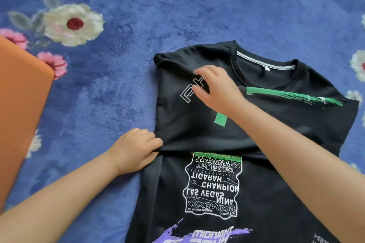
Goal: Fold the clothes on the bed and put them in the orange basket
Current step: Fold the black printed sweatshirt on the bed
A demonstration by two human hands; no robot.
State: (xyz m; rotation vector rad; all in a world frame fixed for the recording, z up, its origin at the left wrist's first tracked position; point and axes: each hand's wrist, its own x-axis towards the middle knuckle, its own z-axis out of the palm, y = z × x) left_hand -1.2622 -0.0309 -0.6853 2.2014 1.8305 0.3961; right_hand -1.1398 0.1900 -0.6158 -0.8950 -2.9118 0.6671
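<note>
Head view: black T-shirt [246, 140] flat on the blue flowered blanket [177, 11], both hands on it.

Shirt lies collar away from the person, sides folded in, printed text upside down. Left hand [136, 149] pinches the shirt's left edge at a crosswise fold. Right hand [217, 88] rests on the chest area, fingers loosely bent, gripping nothing. Orange basket [21, 104] sits at the left frame edge, apart from the shirt.

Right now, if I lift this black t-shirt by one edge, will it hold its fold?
Probably not: the black t-shirt looks thin and floppy, creasing under the left hand. It likely sags open unless both hands support it. The plush blanket may drag at it.
</note>
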